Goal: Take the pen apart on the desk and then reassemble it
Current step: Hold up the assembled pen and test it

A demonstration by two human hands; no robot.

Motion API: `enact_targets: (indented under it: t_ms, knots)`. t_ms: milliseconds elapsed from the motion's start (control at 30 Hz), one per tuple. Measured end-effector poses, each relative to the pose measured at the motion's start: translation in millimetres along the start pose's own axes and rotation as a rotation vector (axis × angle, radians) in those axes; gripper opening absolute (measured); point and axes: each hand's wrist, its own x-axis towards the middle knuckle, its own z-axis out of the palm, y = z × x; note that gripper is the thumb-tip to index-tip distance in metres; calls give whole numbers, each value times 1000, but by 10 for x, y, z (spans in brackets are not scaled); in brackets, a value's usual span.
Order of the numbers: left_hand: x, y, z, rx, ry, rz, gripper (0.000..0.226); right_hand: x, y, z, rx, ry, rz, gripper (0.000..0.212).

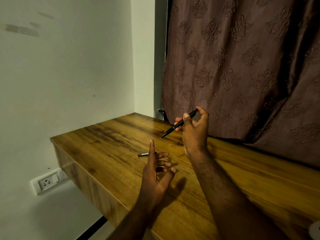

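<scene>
My right hand point(194, 130) holds a slim black pen point(173, 127) above the wooden desk point(107, 135), pinched between thumb and fingers, its tip pointing down and left. A small dark cap-like pen part point(143, 154) lies flat on the desk, just left of my left hand. My left hand point(156, 172) hovers over the desk below the pen, palm turned sideways, forefinger straight up and the other fingers loosely spread, holding nothing.
A patterned brown curtain point(242, 66) hangs along the desk's far and right side. A white wall point(60, 75) stands to the left, with a power socket point(46, 182) below the desk's left edge. A white object point(316, 228) peeks in at the bottom right corner.
</scene>
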Motion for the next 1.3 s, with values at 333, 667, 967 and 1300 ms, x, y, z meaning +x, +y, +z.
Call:
enact_targets:
  t_ms: [333,667,967,1300]
  knots:
    - [4,-8,5,-6,-4,-2,101,-8,39,2,-24,17,18,38]
    - [12,-9,-3,18,-13,6,101,-19,63,9,-37,25,41,39]
    - [17,-9,2,19,-10,2,100,-33,76,38,-89,44,-13,42]
    - [12,-1,-4,20,-12,-9,100,-62,56,55,-116,23,-29,46]
